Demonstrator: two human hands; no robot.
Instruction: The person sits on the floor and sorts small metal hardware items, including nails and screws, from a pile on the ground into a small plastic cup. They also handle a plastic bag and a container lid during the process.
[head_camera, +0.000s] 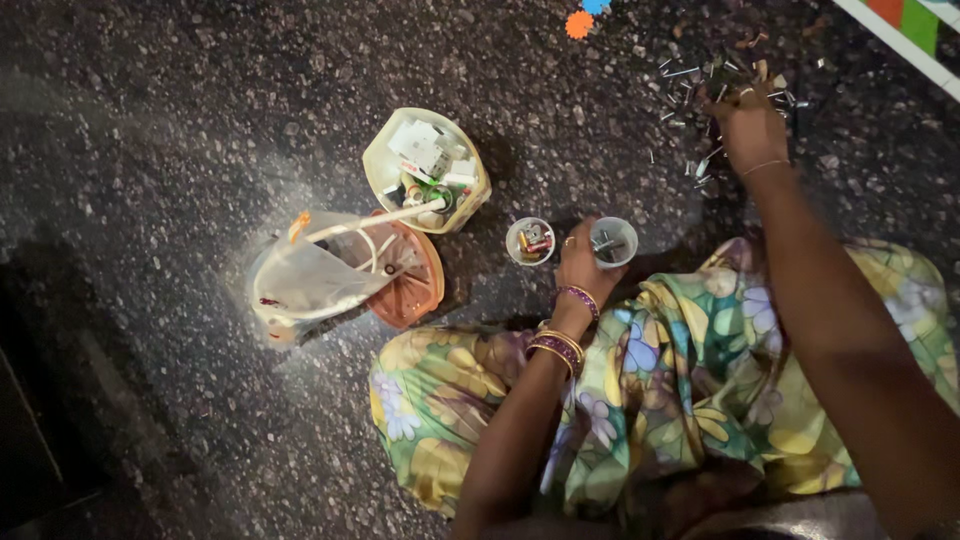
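Clasped around a small clear cup (613, 241) on the dark floor (200, 120), her left hand (580, 265) steadies it while her right hand (748, 128), fingers pinched together, picks at the scattered metal bits (700, 75) lying up and right of the cup.

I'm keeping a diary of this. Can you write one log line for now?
left hand: holding cup | right hand: in pile of metal bits | second cup: beside, on floor

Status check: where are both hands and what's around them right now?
Left hand grips small clear cup holding metal bits. Right hand down in scattered metal pieces on the floor. Second small cup just beside the left hand.
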